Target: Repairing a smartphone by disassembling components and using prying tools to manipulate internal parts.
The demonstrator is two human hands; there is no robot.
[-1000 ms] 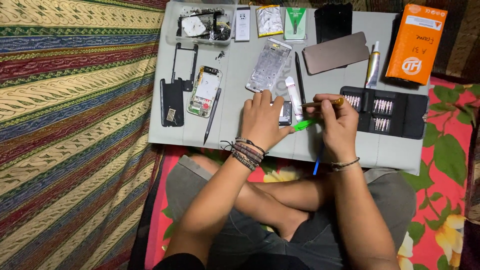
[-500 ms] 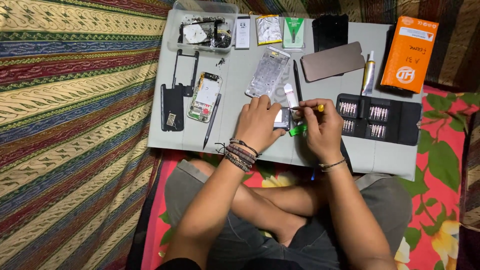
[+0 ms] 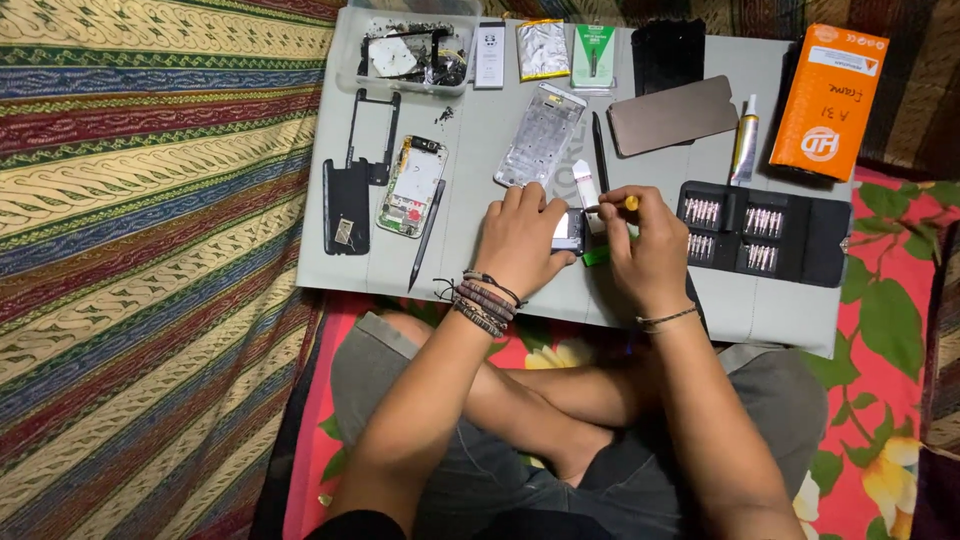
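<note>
left hand (image 3: pixel 522 238) pins a small phone part (image 3: pixel 569 231) near the grey mat's (image 3: pixel 480 255) front edge, right hand (image 3: pixel 645 245) pinching a yellow-tipped screwdriver (image 3: pixel 612 205) onto it. one slip and the tip probably gouges it or flicks a screw off

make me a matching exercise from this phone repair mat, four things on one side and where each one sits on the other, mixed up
Things:
1. orange box
2. clear plastic tray
3. black bit case
4. small phone part

Places:
A. top left corner of the grey mat
B. between the left hand and right hand
C. top right corner
D. just right of the right hand

Pairs: 1-C, 2-A, 3-D, 4-B
</note>
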